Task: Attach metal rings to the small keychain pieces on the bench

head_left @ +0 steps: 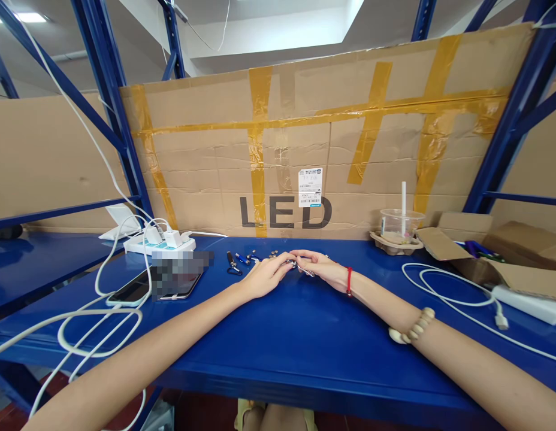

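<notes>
My left hand (271,274) and my right hand (320,266) meet over the middle of the blue tabletop (278,335). Both have bent fingers closed together around a small shiny metal piece (295,264), mostly covered by the fingertips. A silvery bit (308,273) shows under my right fingers; its kind cannot be made out. Left of my left hand lie a small black item with a loop (233,264) and a small blue item (242,259). Several tiny metallic pieces (273,254) rest just behind my left hand.
On the left are phones (134,290), a white power strip (138,244) with plugs, and looped white cables (98,311). On the right stand a plastic cup with straw (400,224), an open cardboard box (520,269) and a white cable (449,287). A taped cardboard sheet (206,167) closes the back.
</notes>
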`<state>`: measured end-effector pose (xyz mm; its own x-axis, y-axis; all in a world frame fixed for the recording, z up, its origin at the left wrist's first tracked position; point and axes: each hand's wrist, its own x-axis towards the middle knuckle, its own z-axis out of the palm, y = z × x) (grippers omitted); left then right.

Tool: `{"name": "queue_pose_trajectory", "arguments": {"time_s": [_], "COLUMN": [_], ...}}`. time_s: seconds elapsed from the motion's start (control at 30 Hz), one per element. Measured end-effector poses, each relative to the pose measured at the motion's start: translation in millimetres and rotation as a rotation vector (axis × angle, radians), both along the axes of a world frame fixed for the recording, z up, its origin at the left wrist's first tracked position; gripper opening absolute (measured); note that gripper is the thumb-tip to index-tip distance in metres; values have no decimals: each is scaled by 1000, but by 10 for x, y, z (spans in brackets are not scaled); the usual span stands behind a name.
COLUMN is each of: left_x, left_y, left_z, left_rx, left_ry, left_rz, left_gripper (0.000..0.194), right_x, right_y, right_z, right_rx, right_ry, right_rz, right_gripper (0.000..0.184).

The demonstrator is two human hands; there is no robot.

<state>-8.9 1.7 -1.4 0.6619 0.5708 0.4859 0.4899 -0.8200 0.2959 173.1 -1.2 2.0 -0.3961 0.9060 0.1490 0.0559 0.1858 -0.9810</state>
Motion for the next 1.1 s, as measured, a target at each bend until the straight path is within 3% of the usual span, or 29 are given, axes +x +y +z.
{"name": "queue_pose_trajectory", "arguments": {"time_s": [1.1], "left_x": [2], "left_y": [-8], "left_z": [6], "left_rx": [-6], "left_ry": [-31], "left_rz": [-63], "left_gripper": [28], "right_x": [-22], "right_y": [16], "right_z": [-47], "right_rx": [35], "right_ry": [-55], "right_rz": [-3], "right_gripper": [44]}}
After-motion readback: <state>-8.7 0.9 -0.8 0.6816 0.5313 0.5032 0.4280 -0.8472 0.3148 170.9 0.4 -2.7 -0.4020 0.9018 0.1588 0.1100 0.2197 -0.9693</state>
